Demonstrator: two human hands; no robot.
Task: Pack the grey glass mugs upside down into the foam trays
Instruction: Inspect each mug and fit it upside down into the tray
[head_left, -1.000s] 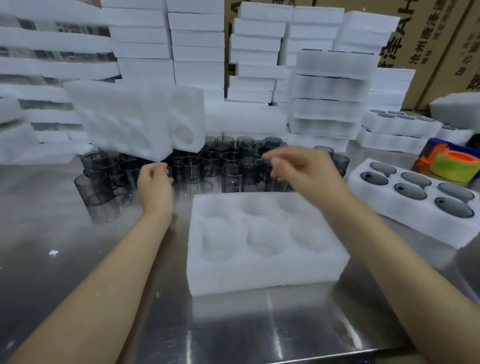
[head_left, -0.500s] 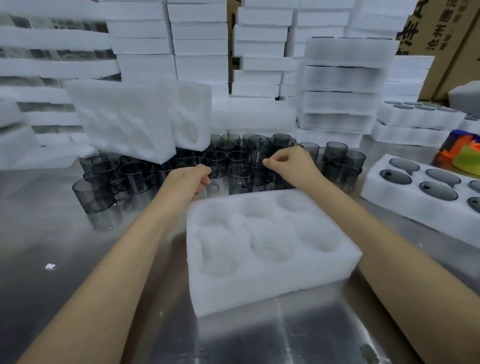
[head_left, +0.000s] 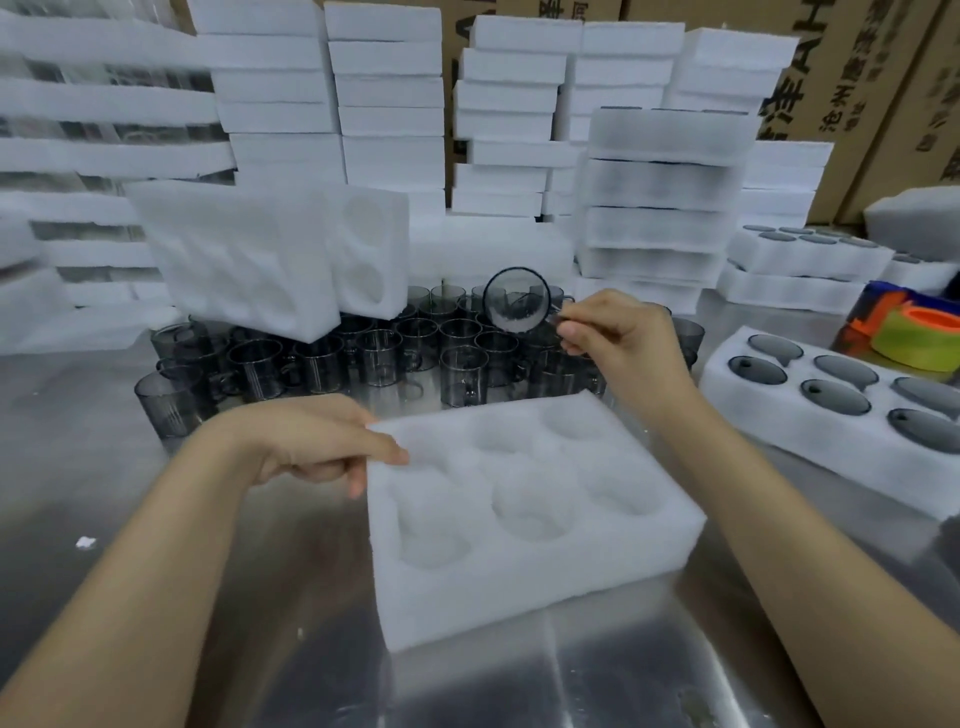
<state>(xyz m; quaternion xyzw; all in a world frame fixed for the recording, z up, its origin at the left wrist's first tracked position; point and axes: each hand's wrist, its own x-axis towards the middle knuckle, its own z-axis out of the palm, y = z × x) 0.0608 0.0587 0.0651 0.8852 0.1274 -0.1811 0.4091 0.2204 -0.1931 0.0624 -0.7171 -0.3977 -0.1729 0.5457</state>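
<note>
The steel worktop carries an empty foam tray with six round pockets, lying flat just in front of the person. The left hand holds this tray at its far left corner: the grip is a pinch, thumb on the top face and fingers curled against the side wall. A small white scrap lies on the worktop to the left of the left forearm.

Beyond the tray's far edge, the right hand is raised. Its grip pinches the handle of a grey glass mug, which is off the worktop and turned on its side, one round end facing the camera. Below and around it a crowd of grey mugs stands upright and close together on the worktop. To the right lies a filled foam tray, grey mug bottoms showing in its pockets, and beside it sit brightly coloured tape rolls.

Behind the crowd of mugs on the left, two foam trays stand on edge. Farther back rise stacks of foam trays, with cardboard boxes behind them.
</note>
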